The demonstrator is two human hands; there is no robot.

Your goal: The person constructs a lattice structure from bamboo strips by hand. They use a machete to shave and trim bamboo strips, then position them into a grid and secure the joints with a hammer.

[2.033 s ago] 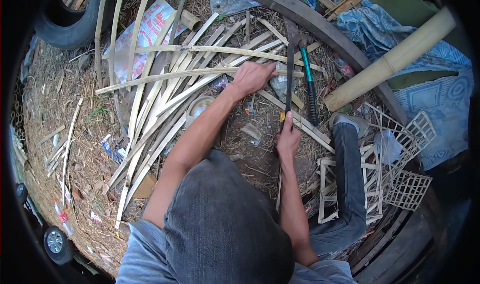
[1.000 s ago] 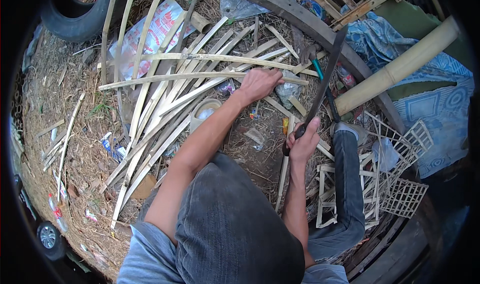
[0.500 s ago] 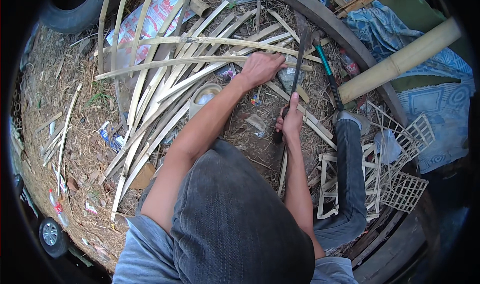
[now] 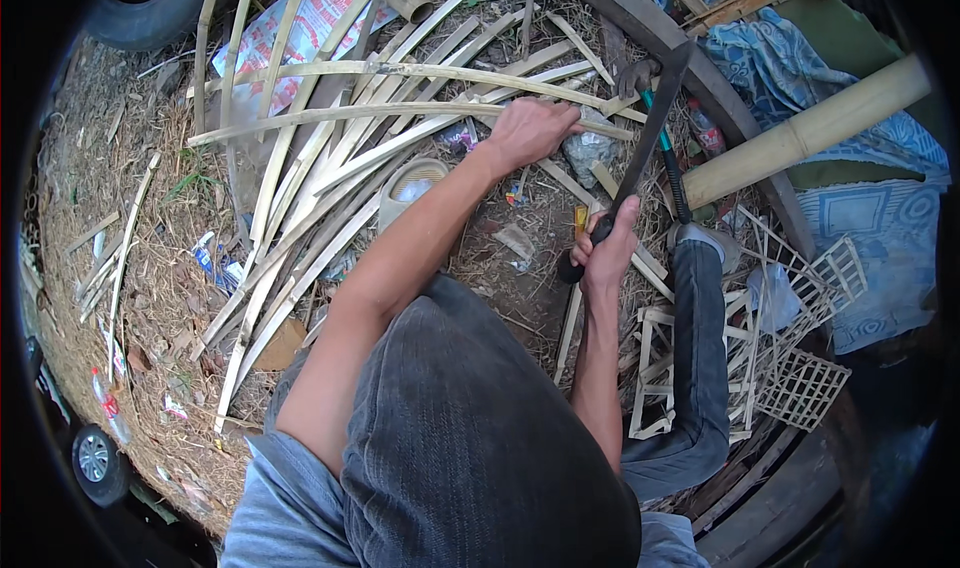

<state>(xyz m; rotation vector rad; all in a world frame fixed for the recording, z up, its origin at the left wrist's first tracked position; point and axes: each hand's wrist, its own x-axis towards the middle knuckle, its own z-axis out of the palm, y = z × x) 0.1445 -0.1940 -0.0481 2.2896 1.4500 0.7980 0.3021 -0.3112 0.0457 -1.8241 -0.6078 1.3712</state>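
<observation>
My left hand [image 4: 530, 131] is closed round a long split bamboo strip [image 4: 400, 108], whose right end sticks out past my fingers over a grey stone [image 4: 590, 155]. In my right hand [image 4: 612, 243] is a machete [image 4: 648, 133], gripped by its black handle. Its dark blade points up and to the right, apart from the strip, and crosses in front of a hammer [image 4: 667, 153] with a teal and black handle. Many pale bamboo strips [image 4: 330, 158] lie spread beneath and left of my left hand.
A thick bamboo pole [image 4: 810, 133] slants in from the right, near blue patterned cloth [image 4: 885, 238]. Bamboo lattice pieces [image 4: 805, 388] lie beside my leg. A sandal [image 4: 412, 183] rests by the strips. A curved dark rim [image 4: 740, 128] arcs behind the hammer; a tyre [image 4: 150, 18] stands far left.
My right hand has risen slightly and moved right. The machete has swung from nearly upright to tilted right, away from the strip. My left hand keeps its hold; the strip's right end shifted slightly.
</observation>
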